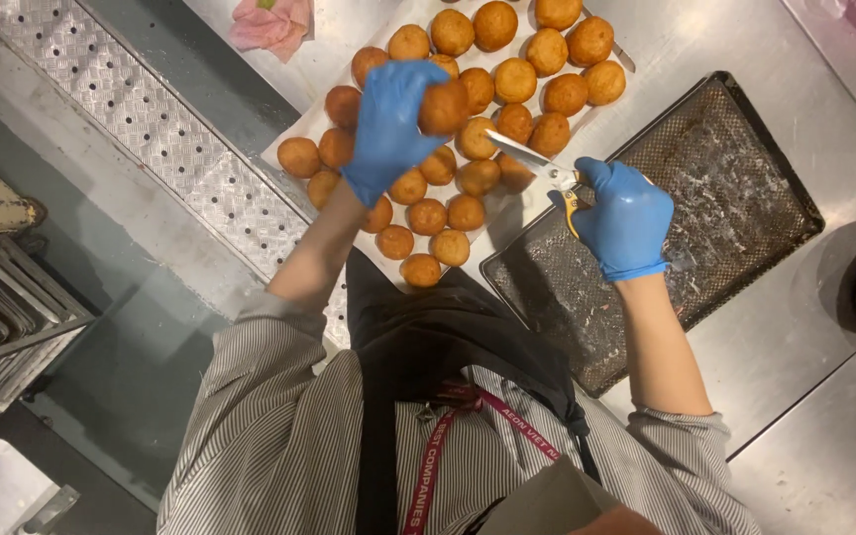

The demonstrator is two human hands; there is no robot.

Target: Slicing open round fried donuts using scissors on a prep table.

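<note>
Over the steel counter (pixel 804 327), left hand (pixel 388 124) clasps a bun (pixel 444 107); right hand (pixel 626 220) grips scissors (pixel 537 163).

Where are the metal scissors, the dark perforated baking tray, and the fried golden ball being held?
metal scissors (pixel 532 160), head view, on the blades.
dark perforated baking tray (pixel 735 188), head view, on its bare mesh floor.
fried golden ball (pixel 445 107), head view, on its exposed side beside the left hand (pixel 388 124).

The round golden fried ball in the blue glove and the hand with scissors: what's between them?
In the head view, only the open metal scissor blades, above more fried balls on white paper.
</note>
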